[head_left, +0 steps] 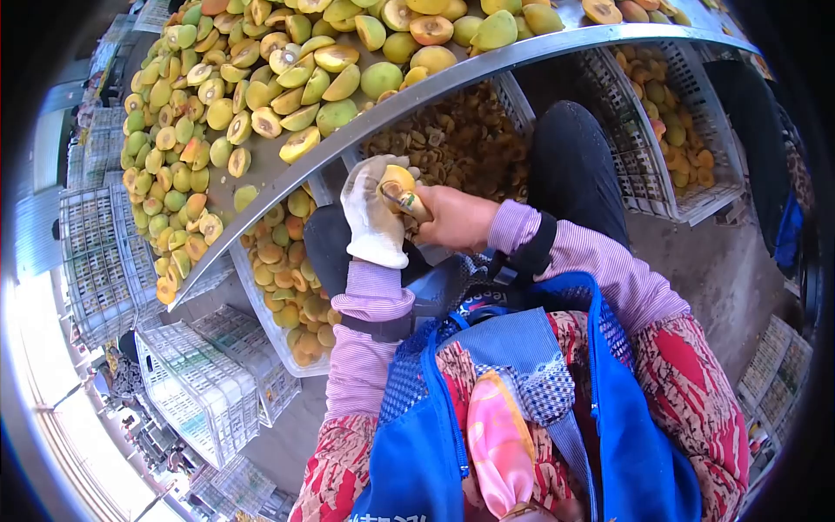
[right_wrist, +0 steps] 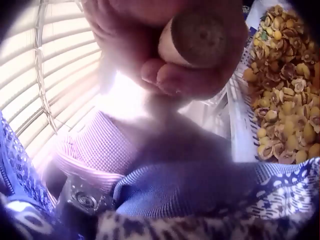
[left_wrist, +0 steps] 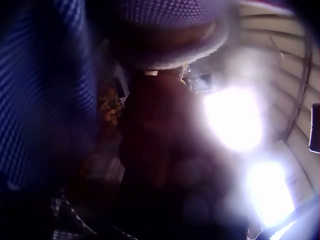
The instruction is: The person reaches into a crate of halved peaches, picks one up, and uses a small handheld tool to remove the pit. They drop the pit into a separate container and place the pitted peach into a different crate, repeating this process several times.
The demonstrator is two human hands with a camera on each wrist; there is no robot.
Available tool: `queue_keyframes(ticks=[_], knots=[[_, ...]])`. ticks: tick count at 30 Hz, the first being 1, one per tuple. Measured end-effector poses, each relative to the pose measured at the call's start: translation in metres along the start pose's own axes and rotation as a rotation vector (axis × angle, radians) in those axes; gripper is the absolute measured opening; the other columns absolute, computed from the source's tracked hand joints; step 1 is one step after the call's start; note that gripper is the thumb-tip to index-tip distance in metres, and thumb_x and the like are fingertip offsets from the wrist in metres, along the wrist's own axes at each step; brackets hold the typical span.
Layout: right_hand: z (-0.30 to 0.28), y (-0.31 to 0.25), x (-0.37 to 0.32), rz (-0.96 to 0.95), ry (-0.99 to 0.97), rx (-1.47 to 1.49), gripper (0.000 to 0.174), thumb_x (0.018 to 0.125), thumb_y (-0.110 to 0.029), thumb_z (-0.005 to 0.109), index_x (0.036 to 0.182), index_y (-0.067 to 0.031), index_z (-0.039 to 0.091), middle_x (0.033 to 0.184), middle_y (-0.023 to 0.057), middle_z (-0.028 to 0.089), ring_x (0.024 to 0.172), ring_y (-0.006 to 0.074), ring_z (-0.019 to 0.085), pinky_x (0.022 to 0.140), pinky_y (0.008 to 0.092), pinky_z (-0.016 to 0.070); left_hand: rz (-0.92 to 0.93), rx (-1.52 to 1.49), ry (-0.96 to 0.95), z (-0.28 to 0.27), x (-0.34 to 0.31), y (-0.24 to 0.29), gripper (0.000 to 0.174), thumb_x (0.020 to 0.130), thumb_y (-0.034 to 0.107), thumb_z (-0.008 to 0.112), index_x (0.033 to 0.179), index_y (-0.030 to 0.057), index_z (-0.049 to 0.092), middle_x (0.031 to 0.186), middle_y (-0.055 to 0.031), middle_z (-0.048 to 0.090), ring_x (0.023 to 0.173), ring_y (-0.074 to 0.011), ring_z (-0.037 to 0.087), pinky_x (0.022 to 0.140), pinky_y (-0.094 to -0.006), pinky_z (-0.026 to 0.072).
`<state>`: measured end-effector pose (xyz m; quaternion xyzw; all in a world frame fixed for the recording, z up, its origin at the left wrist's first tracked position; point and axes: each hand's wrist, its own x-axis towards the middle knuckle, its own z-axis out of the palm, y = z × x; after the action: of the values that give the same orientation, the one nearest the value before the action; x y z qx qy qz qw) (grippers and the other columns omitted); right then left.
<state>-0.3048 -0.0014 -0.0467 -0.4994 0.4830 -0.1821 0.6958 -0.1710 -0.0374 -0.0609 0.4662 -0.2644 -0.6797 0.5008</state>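
Observation:
My left hand (head_left: 372,217), in a white work glove, holds a yellow peach half (head_left: 397,178) above my lap. My bare right hand (head_left: 457,216) grips a tool by its pale wooden handle (head_left: 415,205), which points at the cut fruit. The tool's working end is hidden at the peach. In the right wrist view the round butt of the handle (right_wrist: 200,42) sticks out of the curled fingers (right_wrist: 175,80). The left wrist view is dark and glared; a purple cuff (left_wrist: 165,15) shows there, but no fruit.
A metal-edged table (head_left: 522,54) heaped with halved peaches (head_left: 287,74) curves in front. Below it stand a crate of brown scraps (head_left: 461,130) between my knees and a crate of peach halves (head_left: 287,270) at left. Another fruit-filled crate (head_left: 687,187) is at right; white crates (head_left: 204,391) stand left.

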Motion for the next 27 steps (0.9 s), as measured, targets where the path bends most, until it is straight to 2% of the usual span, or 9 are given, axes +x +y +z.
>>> queue_keyframes(ticks=[5,7,11,12,13,15,17,20,27], knots=[[-0.017,-0.007,-0.01,0.115,-0.147,-0.019,0.021,0.073,-0.008,0.056,0.092,-0.0052,0.049,0.051,0.0017,0.045,0.036,0.0105,0.042,0.031,0.0243,0.0326,0.128,0.187,-0.08,0.001,-0.003,0.001,0.007,0.078,0.004,0.059,0.08,-0.002,0.061,0.078,-0.0099,0.063,0.069,-0.0186,0.061,0.066,-0.0283,0.049],[-0.021,0.004,-0.009,0.168,-0.383,0.276,0.018,0.074,-0.011,0.056,0.091,-0.0076,0.049,0.052,-0.0026,0.042,0.037,0.0067,0.04,0.032,0.0222,0.0315,0.321,0.511,-0.208,-0.003,-0.005,0.0,0.005,0.076,-0.001,0.06,0.079,-0.0026,0.062,0.077,-0.0069,0.063,0.07,-0.0151,0.06,0.067,-0.0258,0.0474],[-0.019,0.018,-0.012,0.192,-0.532,0.386,0.013,0.076,-0.012,0.055,0.088,-0.0109,0.049,0.053,-0.0049,0.04,0.038,0.004,0.04,0.031,0.0189,0.0308,0.64,0.827,-0.41,-0.006,-0.014,0.003,0.005,0.073,-0.001,0.063,0.077,-0.0026,0.062,0.076,-0.0042,0.062,0.071,-0.0115,0.059,0.067,-0.0252,0.0461],[-0.017,0.019,-0.015,0.208,-0.546,0.411,0.009,0.079,-0.011,0.054,0.086,-0.0114,0.048,0.052,-0.0052,0.039,0.037,0.0034,0.038,0.03,0.0186,0.0303,0.435,0.854,-0.461,-0.012,-0.015,0.006,0.014,0.075,0.008,0.062,0.083,-0.0031,0.062,0.079,-0.0098,0.062,0.075,-0.0157,0.06,0.071,-0.0273,0.0475],[-0.016,0.021,-0.016,0.207,-0.548,0.407,0.009,0.079,-0.011,0.054,0.086,-0.0114,0.048,0.052,-0.0052,0.039,0.037,0.0034,0.038,0.03,0.0186,0.0303,0.439,0.854,-0.458,-0.012,-0.018,0.009,0.014,0.075,0.008,0.062,0.083,-0.0031,0.062,0.079,-0.0098,0.062,0.075,-0.0157,0.06,0.071,-0.0273,0.0475],[-0.013,0.024,-0.016,0.172,-0.661,0.56,0.009,0.083,-0.01,0.055,0.083,-0.0121,0.046,0.051,-0.0056,0.036,0.035,0.0026,0.035,0.029,0.0188,0.0293,-0.03,0.22,-0.478,-0.009,-0.024,0.014,0.02,0.078,0.017,0.059,0.083,-0.0028,0.061,0.079,-0.0128,0.062,0.075,-0.0207,0.061,0.072,-0.0303,0.0489],[-0.01,0.022,-0.019,0.15,-0.637,0.586,0.012,0.085,-0.01,0.055,0.08,-0.0129,0.044,0.05,-0.0059,0.034,0.034,0.0021,0.032,0.028,0.0182,0.0271,0.0,0.16,-0.473,-0.006,-0.026,0.011,0.031,0.082,0.028,0.056,0.087,-0.0018,0.059,0.08,-0.0149,0.061,0.074,-0.0246,0.061,0.071,-0.0342,0.0498],[-0.008,0.027,-0.024,0.093,-0.76,0.848,0.012,0.086,-0.011,0.054,0.081,-0.012,0.043,0.051,-0.006,0.033,0.034,0.001,0.03,0.028,0.0155,0.024,-0.004,0.055,-0.459,0.002,-0.033,0.01,0.032,0.084,0.031,0.054,0.091,-0.0005,0.057,0.082,-0.0145,0.061,0.075,-0.0243,0.061,0.071,-0.0343,0.0499],[-0.008,0.024,-0.028,0.036,-0.909,0.999,0.016,0.084,-0.009,0.057,0.087,-0.0107,0.041,0.052,-0.0059,0.032,0.035,-0.0004,0.029,0.028,0.0146,0.022,-0.135,-0.254,-0.257,0.021,-0.05,0.023,0.027,0.087,0.029,0.051,0.095,0.0038,0.056,0.088,-0.0119,0.062,0.08,-0.0255,0.062,0.072,-0.0387,0.0526]])
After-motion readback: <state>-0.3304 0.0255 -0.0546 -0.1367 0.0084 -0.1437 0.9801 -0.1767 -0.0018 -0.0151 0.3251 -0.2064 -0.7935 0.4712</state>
